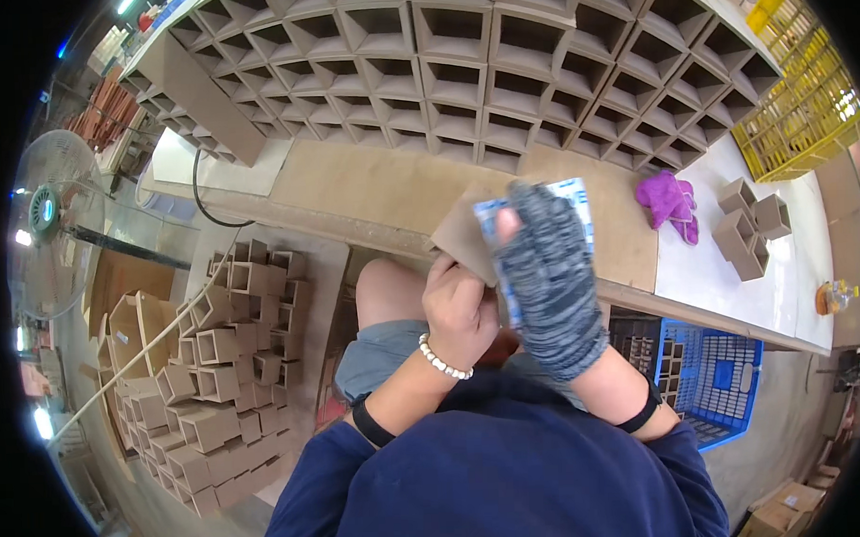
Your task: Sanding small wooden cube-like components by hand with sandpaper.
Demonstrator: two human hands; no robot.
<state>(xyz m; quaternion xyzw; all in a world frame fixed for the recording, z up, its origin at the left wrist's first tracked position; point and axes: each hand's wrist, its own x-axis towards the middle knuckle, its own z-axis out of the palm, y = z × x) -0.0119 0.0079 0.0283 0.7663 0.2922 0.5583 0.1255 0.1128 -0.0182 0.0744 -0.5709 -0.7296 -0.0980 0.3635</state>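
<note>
My left hand (460, 310), bare with a white beaded bracelet, is closed on a brown open-ended square tube (466, 239) just off the front edge of the workbench. Its fingers are curled and partly out of sight. My right hand (546, 264) wears a grey knitted glove and presses a white sheet with blue print (581, 206) beside the tube. Most of that sheet lies behind the glove, so what it touches on the tube is hidden.
Stacked brown square tubes (451, 64) line the back of the bench (351, 181). A purple cloth (669, 203) and several loose tubes (743, 234) lie right, near a yellow crate (803, 94). Below are a blue crate (723, 377) and, left, a tube pile (213, 423) and fan (49, 206).
</note>
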